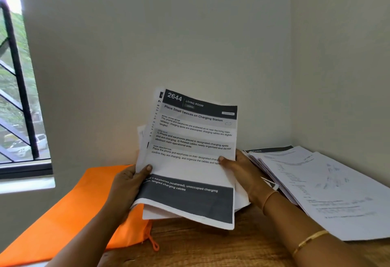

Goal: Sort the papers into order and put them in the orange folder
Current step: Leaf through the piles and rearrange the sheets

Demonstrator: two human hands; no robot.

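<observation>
**Loose sheaf held up, folder waiting**

Papers raised above wooden table, top sheet "2644". Thin, floppy, likely to slide apart; best pinched at side edges. Left hand and right hand each clamp an edge, thumbs on front. Orange folder lies flat on the left; second stack on the right.

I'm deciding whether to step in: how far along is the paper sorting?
Done: nothing looks filed; the orange folder lies flat on the table with no sheets showing. In hand: the left hand and right hand grip a bundle of papers, sheet 2644 on top. Left: the loose pile beside the right hand, then filing everything.
</observation>
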